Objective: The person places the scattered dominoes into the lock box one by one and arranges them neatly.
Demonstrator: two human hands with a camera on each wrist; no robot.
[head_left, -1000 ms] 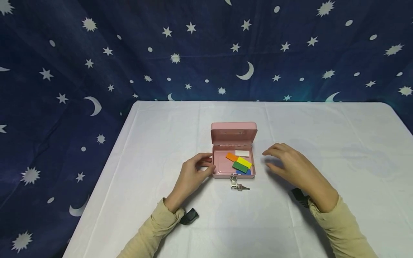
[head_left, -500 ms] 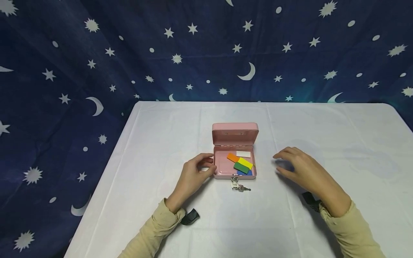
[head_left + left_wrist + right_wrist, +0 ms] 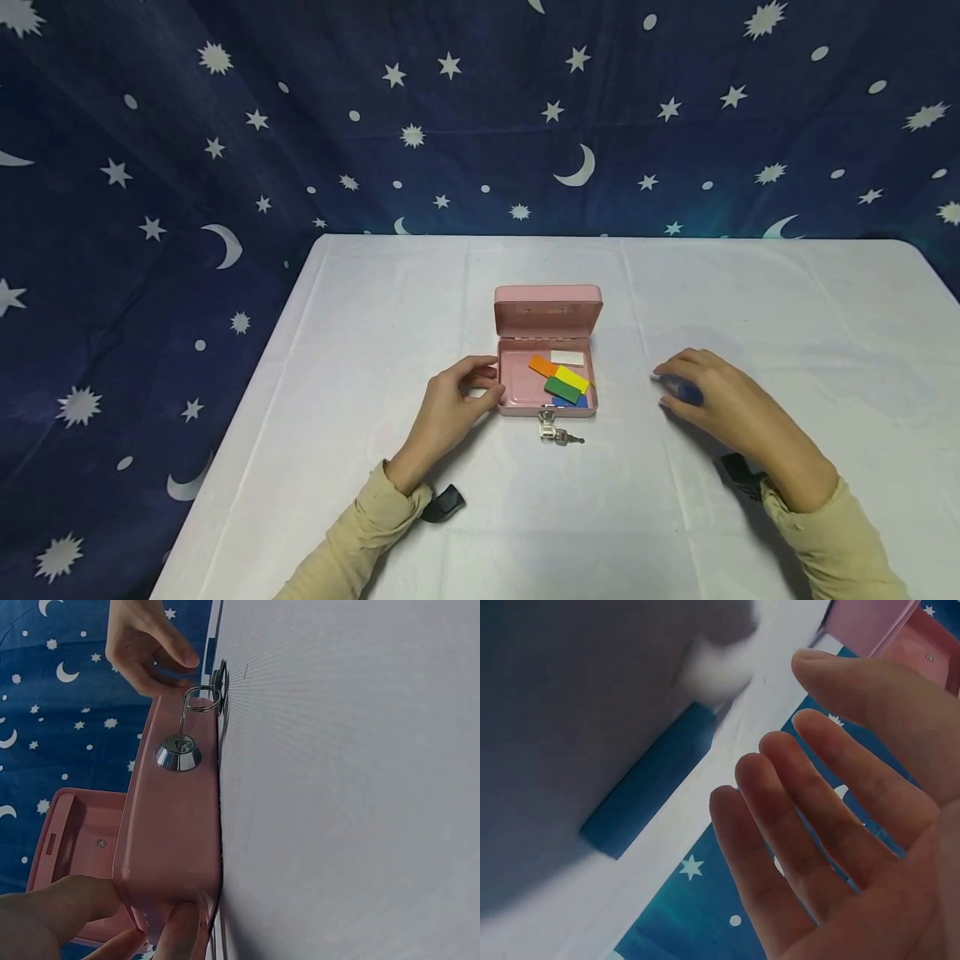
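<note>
A pink cash box (image 3: pixel 517 411) stands on the table with its lid (image 3: pixel 547 317) raised. Several flat coloured blocks lie inside it: white (image 3: pixel 567 357), orange (image 3: pixel 542 366), yellow (image 3: pixel 572 380), green (image 3: pixel 562 390) and blue. My left hand (image 3: pixel 450 404) grips the box's left edge, thumb near the front corner. To the right of the box, my right hand (image 3: pixel 723 400) is held over the table, fingers loosely bent and holding nothing. Beneath it lies a blue block (image 3: pixel 652 784), partly covered by the hand in the head view.
A key ring with keys (image 3: pixel 562 437) hangs from the lock (image 3: pixel 180 752) at the box's front. White cloth (image 3: pixel 585 533) covers the table. A dark blue curtain (image 3: pixel 465 92) with moons and stars rises behind the table and on the left.
My right hand has moved to the right, away from the box, and the blue patch between its thumb and fingers shows more. My left hand and the box have stayed in place.
</note>
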